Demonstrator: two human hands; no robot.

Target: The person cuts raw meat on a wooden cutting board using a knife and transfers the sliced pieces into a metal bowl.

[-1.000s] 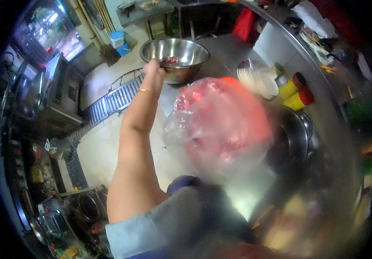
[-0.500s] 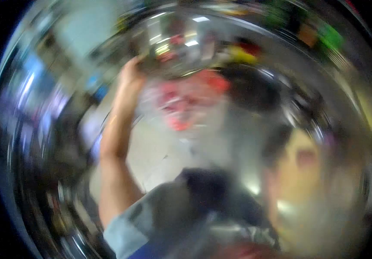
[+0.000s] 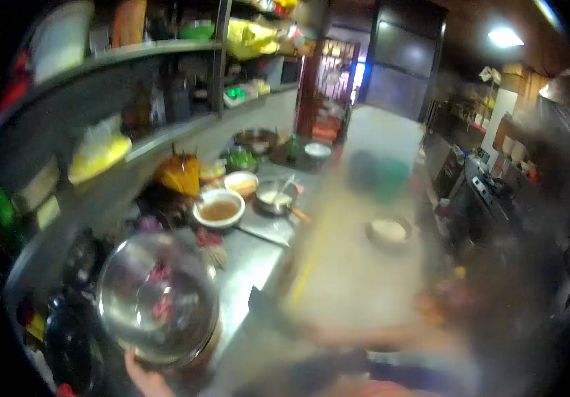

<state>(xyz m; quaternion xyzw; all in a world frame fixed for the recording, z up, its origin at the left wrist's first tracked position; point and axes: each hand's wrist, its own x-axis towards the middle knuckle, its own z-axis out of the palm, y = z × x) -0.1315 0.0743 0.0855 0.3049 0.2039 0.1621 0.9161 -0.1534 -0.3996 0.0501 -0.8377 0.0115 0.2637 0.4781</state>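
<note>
Shiny round stainless-steel bowl [image 3: 191, 281] lies just ahead and slightly right of the left hand [image 3: 142, 377], which grasps its near rim.

A metal counter [image 3: 242, 278] is viewed from head height, forward and down; a steel bowl [image 3: 126, 291] is seen close at lower left, a doorway [image 3: 332, 83] far away at upper centre.
</note>
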